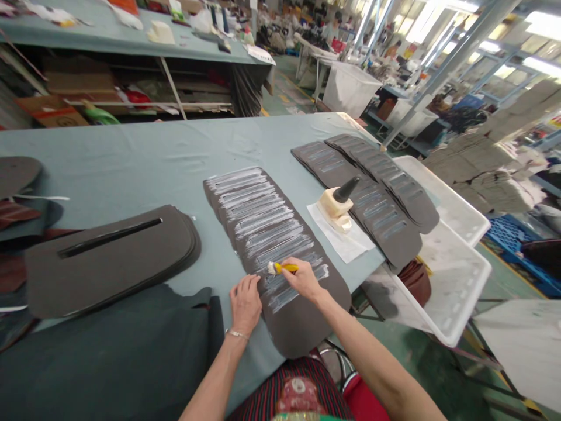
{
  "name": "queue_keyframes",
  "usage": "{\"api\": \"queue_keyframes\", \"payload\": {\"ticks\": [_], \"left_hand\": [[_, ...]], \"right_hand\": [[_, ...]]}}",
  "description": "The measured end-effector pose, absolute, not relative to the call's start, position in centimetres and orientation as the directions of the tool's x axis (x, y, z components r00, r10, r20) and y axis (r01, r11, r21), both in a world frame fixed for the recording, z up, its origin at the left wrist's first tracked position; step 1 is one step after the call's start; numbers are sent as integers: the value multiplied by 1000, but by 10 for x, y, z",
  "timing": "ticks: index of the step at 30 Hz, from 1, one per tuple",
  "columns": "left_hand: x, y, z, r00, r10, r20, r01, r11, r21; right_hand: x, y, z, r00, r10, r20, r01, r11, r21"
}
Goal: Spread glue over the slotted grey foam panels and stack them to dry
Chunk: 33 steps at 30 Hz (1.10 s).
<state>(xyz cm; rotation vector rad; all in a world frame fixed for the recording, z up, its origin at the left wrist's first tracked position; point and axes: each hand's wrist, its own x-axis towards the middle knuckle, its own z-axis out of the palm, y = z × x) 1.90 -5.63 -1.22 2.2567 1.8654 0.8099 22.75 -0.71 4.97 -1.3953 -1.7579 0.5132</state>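
My right hand (302,279) grips a small brush (284,268) with a yellow handle and whitish bristles. The bristles touch a row of overlapping dark grey panels (302,330) with rounded ends, streaked with white glue across their slots. At the left edge of these panels rests my left hand (245,303), its fingers lying on the edge and holding nothing. To the right, a cream glue bottle (335,204) with a black nozzle stands on a white sheet (348,242).
More glue-streaked panels (397,240) overlap at the table's right. On the left lie a slotted panel stack (109,263) and dark folded material (109,351). White plastic bins (464,275) stand beyond the right edge. Behind is another table (87,35).
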Motion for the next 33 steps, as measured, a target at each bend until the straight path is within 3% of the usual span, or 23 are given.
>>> {"api": "queue_keyframes", "payload": {"ticks": [5,9,12,14,18,25,28,33], "left_hand": [[15,-50,-11,25,948,318,813,-204,545],[14,-62,-7,-34,936,350,729,-216,649],[18,-87,-10,149,919,365,777,-337,531],[20,-102,-15,261,902,345,807,-400,434],[23,-113,-24,291,900,325,852,-398,339],[24,-111,-23,270,901,339,862,-383,332],[25,-112,-22,251,907,338,857,-371,357],[28,-113,-23,222,913,343,841,-357,406]], "right_hand": [[272,-4,63,238,903,358,681,108,-725],[255,-34,73,141,926,349,637,185,-748],[217,-64,65,-90,949,302,568,298,-767],[212,-72,57,-154,951,268,565,308,-765],[264,-55,47,3,971,239,659,178,-731],[338,-25,51,246,916,317,808,-13,-589],[302,-32,56,232,892,387,790,59,-610],[208,-57,58,-39,925,379,614,321,-721]]}}
